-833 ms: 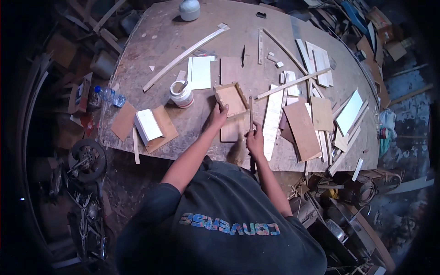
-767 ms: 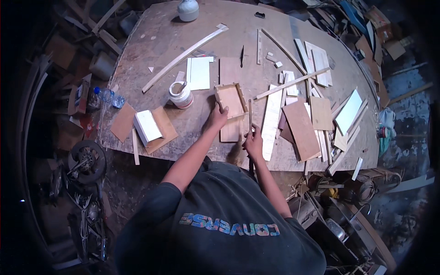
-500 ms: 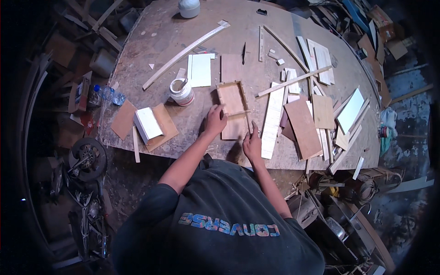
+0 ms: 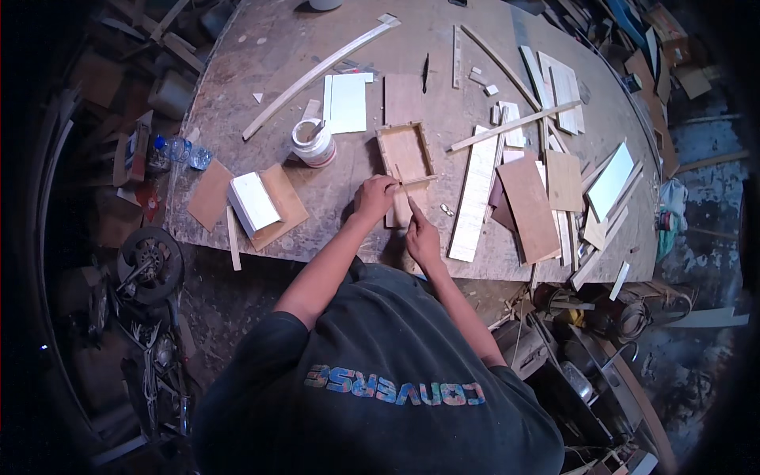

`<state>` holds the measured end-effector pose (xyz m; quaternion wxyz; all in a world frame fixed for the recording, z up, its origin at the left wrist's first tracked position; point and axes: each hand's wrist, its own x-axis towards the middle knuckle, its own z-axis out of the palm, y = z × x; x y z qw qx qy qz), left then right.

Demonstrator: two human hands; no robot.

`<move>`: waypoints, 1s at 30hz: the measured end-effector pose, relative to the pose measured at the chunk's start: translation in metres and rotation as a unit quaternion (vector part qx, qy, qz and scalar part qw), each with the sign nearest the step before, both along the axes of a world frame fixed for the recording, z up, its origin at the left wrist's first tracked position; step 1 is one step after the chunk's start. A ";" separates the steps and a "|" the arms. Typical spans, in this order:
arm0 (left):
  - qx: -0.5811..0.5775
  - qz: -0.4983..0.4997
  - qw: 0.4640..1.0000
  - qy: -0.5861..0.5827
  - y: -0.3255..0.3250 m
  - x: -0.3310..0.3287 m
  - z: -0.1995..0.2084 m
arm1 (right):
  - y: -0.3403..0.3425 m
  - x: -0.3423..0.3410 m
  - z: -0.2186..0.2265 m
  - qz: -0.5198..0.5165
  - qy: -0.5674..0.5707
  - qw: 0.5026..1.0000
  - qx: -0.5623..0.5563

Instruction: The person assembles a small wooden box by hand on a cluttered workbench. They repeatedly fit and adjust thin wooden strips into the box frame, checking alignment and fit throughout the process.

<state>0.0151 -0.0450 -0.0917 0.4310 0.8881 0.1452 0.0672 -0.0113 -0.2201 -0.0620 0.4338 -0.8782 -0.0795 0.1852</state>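
A small wooden box (image 4: 406, 148) with low strip walls lies on the table in front of me. My left hand (image 4: 375, 196) is closed at its near-left corner, fingertips gripping the near wall. My right hand (image 4: 423, 237) pinches a thin stick (image 4: 402, 184), index finger stretched along it; the far tip reaches the near wall beside the left fingertips. Under the box, a brown plywood board (image 4: 404, 95) shows beyond the far side. To the left stands an open white jar (image 4: 314, 144) of pale paste with a stick in it.
A white-topped block (image 4: 255, 207) rests on plywood at the left. Plastic bottles (image 4: 178, 150) lie at the table's left edge. A pale plank (image 4: 473, 202), a brown panel (image 4: 528, 207) and several strips crowd the right. A long curved strip (image 4: 321, 71) lies at the far left.
My right hand and its stick have moved left, from the near-right corner toward the near-left one. The left hand has shifted slightly right along the corner. The view has tilted a little.
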 end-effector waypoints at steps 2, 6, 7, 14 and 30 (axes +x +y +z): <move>0.017 -0.005 1.000 0.024 0.001 0.002 0.002 | 0.004 0.003 0.002 -0.003 0.005 1.000 -0.004; 0.024 -0.013 0.999 0.035 0.004 0.002 -0.001 | 0.004 -0.002 -0.003 -0.015 0.008 1.000 0.022; 0.021 -0.015 0.999 0.037 0.004 0.002 -0.002 | 0.003 -0.002 -0.004 -0.016 0.013 1.000 0.019; 0.045 -0.025 0.997 0.060 0.005 0.009 0.001 | 0.021 0.013 -0.005 -0.067 -0.002 0.998 -0.014; 0.054 -0.074 0.985 0.148 0.008 0.022 0.019 | 0.016 0.006 -0.002 -0.088 -0.014 0.996 -0.010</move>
